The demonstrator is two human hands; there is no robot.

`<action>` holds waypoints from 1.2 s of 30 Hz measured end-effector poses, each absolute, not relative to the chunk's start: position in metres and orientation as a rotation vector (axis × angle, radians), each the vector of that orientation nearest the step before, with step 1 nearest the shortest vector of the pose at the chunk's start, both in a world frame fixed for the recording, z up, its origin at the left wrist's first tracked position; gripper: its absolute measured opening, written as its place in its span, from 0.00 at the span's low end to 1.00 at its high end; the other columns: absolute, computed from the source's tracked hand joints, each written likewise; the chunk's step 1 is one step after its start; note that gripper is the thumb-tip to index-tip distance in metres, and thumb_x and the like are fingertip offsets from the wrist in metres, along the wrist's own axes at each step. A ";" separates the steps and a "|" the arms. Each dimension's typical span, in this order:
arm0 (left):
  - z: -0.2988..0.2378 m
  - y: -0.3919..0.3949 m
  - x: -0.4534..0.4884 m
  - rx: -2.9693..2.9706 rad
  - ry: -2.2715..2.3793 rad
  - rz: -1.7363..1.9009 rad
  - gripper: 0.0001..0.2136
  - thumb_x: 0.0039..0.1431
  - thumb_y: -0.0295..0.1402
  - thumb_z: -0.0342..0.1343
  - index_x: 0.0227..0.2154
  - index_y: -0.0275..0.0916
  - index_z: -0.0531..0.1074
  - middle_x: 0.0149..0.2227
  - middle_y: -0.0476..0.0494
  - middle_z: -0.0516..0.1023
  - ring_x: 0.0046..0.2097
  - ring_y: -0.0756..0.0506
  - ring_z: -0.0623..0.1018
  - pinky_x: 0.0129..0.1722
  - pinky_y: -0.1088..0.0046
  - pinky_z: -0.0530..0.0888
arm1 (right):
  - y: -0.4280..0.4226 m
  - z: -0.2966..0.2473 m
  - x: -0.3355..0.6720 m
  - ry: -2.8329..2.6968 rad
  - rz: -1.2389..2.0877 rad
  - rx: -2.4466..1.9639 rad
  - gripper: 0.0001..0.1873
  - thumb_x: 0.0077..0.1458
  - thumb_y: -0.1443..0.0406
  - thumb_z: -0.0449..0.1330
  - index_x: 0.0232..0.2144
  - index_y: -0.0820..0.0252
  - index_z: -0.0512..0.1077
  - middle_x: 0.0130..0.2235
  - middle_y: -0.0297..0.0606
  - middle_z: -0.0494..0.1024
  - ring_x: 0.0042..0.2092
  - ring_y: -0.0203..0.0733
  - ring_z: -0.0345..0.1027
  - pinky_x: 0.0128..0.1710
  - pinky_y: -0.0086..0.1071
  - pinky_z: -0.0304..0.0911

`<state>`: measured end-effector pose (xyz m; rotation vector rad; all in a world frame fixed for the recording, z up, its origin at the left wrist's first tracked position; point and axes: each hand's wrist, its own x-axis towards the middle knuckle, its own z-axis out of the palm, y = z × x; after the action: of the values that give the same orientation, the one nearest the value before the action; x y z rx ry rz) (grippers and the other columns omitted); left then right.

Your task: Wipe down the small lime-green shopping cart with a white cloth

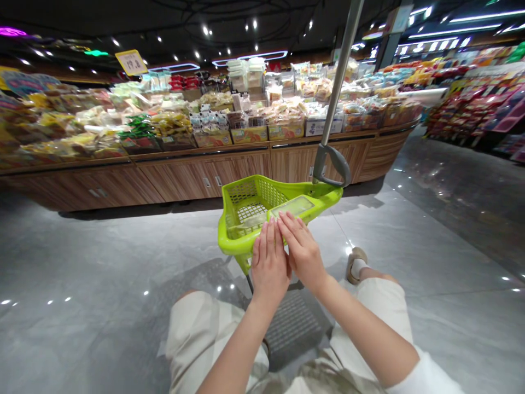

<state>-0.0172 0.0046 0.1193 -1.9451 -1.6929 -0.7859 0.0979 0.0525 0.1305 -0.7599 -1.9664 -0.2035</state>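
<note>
A bright green shopping cart basket [234, 241] with lattice walls stands in front of me. My left hand [270, 265] lies with its fingers stretched out over the near rim. Beside it my right hand [303, 249] rests with straight fingers, the two hands touching near the thumbs. Their fingertips reach the edge of a pale panel [294, 206] set in the cart's rim. Neither hand is wrapped round anything. From the cart's right end rises a metal pole [338, 82] with a grey loop handle [338, 164] at its base.
Behind the cart runs a wood-fronted display counter [176, 178] piled with packaged food. A price sign [131, 62] stands above it at left. More shelves with red packages [459, 104] are at right. Shiny grey tile floor [102, 273] surrounds my legs, with a shoe [355, 264] at right.
</note>
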 end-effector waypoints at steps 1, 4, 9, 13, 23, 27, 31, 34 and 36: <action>0.119 0.004 -0.018 -1.942 -1.692 -0.788 0.39 0.57 0.28 0.52 0.69 0.30 0.41 0.69 0.35 0.54 0.71 0.41 0.52 0.69 0.61 0.47 | 0.053 0.131 0.099 -1.991 -0.220 -0.746 0.35 0.61 0.76 0.43 0.69 0.54 0.47 0.65 0.43 0.62 0.68 0.42 0.51 0.66 0.46 0.55; 0.121 0.002 -0.020 -1.948 -1.690 -0.787 0.41 0.55 0.28 0.54 0.69 0.31 0.42 0.69 0.34 0.54 0.70 0.40 0.53 0.68 0.59 0.48 | 0.072 0.131 0.121 -1.922 -0.229 -0.830 0.35 0.60 0.77 0.43 0.68 0.55 0.51 0.65 0.43 0.63 0.67 0.43 0.52 0.67 0.49 0.52; 0.124 0.001 -0.018 -1.960 -1.710 -0.764 0.42 0.55 0.29 0.55 0.69 0.29 0.40 0.70 0.34 0.51 0.71 0.40 0.51 0.69 0.60 0.47 | 0.083 0.136 0.124 -1.650 -0.182 -1.008 0.34 0.59 0.76 0.43 0.66 0.55 0.57 0.63 0.43 0.67 0.66 0.44 0.55 0.66 0.52 0.52; 0.124 0.003 -0.018 -1.953 -1.714 -0.759 0.41 0.57 0.29 0.52 0.69 0.29 0.36 0.70 0.36 0.49 0.71 0.42 0.48 0.69 0.61 0.47 | 0.054 0.138 0.091 -1.914 -0.188 -0.840 0.33 0.60 0.75 0.44 0.67 0.57 0.54 0.64 0.44 0.65 0.68 0.44 0.52 0.67 0.48 0.52; 0.127 -0.001 -0.021 -1.969 -1.709 -0.733 0.41 0.55 0.27 0.52 0.69 0.28 0.39 0.71 0.35 0.45 0.71 0.43 0.46 0.69 0.61 0.49 | 0.090 0.137 0.124 -1.600 -0.153 -0.998 0.31 0.58 0.75 0.44 0.61 0.55 0.64 0.60 0.43 0.71 0.64 0.46 0.61 0.64 0.52 0.56; 0.125 -0.001 -0.021 -1.942 -1.716 -0.750 0.41 0.56 0.27 0.52 0.69 0.29 0.36 0.71 0.36 0.44 0.72 0.44 0.43 0.69 0.62 0.46 | 0.057 0.139 0.093 -1.905 -0.200 -0.834 0.32 0.59 0.76 0.44 0.64 0.57 0.59 0.63 0.45 0.67 0.67 0.44 0.54 0.67 0.50 0.52; 0.124 -0.004 -0.025 -1.931 -1.716 -0.742 0.41 0.56 0.26 0.52 0.69 0.30 0.36 0.71 0.37 0.44 0.72 0.44 0.43 0.69 0.63 0.44 | 0.063 0.139 0.106 -1.996 -0.212 -0.742 0.32 0.60 0.76 0.44 0.65 0.57 0.58 0.63 0.44 0.66 0.67 0.43 0.54 0.66 0.48 0.53; 0.124 -0.005 -0.027 -1.938 -1.713 -0.728 0.41 0.55 0.26 0.52 0.69 0.29 0.38 0.71 0.37 0.44 0.72 0.44 0.44 0.69 0.63 0.45 | 0.088 0.139 0.131 -1.775 -0.171 -0.887 0.31 0.58 0.76 0.44 0.62 0.57 0.63 0.61 0.45 0.69 0.65 0.45 0.59 0.66 0.51 0.53; 0.123 -0.004 -0.026 -1.933 -1.713 -0.741 0.41 0.55 0.26 0.53 0.69 0.29 0.38 0.71 0.37 0.45 0.72 0.43 0.44 0.69 0.63 0.45 | 0.092 0.138 0.132 -1.640 -0.172 -0.965 0.30 0.58 0.76 0.44 0.60 0.57 0.66 0.60 0.45 0.71 0.64 0.45 0.60 0.66 0.53 0.53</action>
<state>-0.0259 -0.0041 0.1234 -1.9327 -1.7133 -0.7410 0.1320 0.0921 0.1383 -0.9648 -1.6403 -0.1718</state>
